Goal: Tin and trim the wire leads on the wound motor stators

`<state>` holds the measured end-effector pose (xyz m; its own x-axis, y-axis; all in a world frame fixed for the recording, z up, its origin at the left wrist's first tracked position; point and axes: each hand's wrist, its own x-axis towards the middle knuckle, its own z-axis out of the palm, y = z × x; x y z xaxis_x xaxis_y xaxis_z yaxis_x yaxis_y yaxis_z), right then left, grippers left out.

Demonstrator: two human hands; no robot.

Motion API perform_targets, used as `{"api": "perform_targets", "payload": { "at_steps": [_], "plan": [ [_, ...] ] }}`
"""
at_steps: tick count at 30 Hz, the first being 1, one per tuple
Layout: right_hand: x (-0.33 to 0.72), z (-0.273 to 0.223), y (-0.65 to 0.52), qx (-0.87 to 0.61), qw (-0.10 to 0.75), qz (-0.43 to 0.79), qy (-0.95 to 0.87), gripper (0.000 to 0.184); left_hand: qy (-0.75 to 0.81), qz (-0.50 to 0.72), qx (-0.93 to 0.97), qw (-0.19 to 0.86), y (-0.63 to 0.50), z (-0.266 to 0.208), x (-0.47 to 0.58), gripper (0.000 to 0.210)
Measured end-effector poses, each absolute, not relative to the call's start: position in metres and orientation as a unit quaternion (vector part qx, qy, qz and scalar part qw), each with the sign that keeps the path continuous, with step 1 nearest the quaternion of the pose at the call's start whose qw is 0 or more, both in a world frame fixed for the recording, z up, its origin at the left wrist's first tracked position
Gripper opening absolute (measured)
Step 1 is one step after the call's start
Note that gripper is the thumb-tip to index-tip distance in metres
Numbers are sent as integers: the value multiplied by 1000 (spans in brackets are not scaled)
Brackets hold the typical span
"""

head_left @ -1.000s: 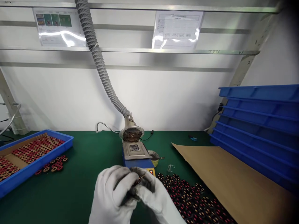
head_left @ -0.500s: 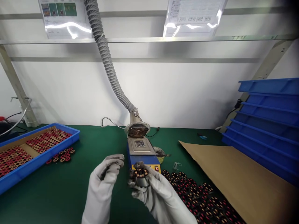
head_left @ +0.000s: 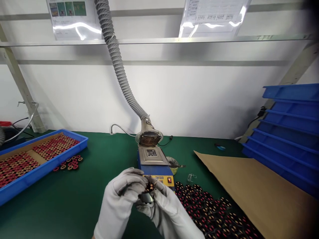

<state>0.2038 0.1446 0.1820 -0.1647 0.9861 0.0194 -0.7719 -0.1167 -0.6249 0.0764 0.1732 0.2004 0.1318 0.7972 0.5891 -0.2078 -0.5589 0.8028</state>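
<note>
Both of my hands wear white gloves with greyed fingertips and meet in front of the blue heating unit. In my right hand [head_left: 163,202] is a small ring-shaped motor stator [head_left: 146,198] with copper windings and a dark metal rim. My left hand [head_left: 127,189] has its fingers closed on the upper left side of the same stator. The fingertips hide much of the piece. Just behind stands the heating unit [head_left: 153,170], with a square metal plate on top and a yellow front panel.
A grey flexible duct [head_left: 119,66] ends in a hood over the plate. Many similar rings [head_left: 206,209] lie at the right, beside a brown cardboard sheet [head_left: 249,182]. Blue trays [head_left: 286,132] are stacked far right. At left, a blue tray [head_left: 50,169] holds rows of red rings.
My left hand has moved right and closed on the stator, from which it was apart before. My right hand still holds the stator. The view has shifted slightly.
</note>
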Motion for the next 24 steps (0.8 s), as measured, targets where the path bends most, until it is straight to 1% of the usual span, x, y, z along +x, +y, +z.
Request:
{"api": "perform_targets", "payload": {
  "at_steps": [2,3,5,7,9,12,14,17,19,21,24],
  "plan": [
    [204,182,144,-218,607,723,-248,41,244,641,578,443,171,202,76,18],
    [204,183,144,-221,606,723,-247,40,251,633,575,453,170,204,77,20],
    [205,183,144,-218,615,714,-253,37,271,587,607,462,168,207,81,23],
    [205,181,148,-208,630,699,-268,37,274,559,635,458,166,209,85,20],
    [207,176,153,-212,632,686,-291,38,265,585,622,448,165,208,87,18],
    [213,169,158,-237,608,688,-318,38,258,641,575,437,168,207,82,18],
    [218,166,161,-238,599,695,-320,39,271,657,556,431,169,209,77,18],
    [220,166,165,-220,573,718,-327,39,307,580,614,439,167,215,78,21],
    [218,168,165,-207,561,733,-323,37,308,542,639,450,166,215,82,18],
    [214,172,160,-194,568,741,-301,34,283,573,627,445,165,213,84,16],
    [210,181,145,-170,574,755,-267,30,271,635,588,421,166,209,80,18]
  ]
}}
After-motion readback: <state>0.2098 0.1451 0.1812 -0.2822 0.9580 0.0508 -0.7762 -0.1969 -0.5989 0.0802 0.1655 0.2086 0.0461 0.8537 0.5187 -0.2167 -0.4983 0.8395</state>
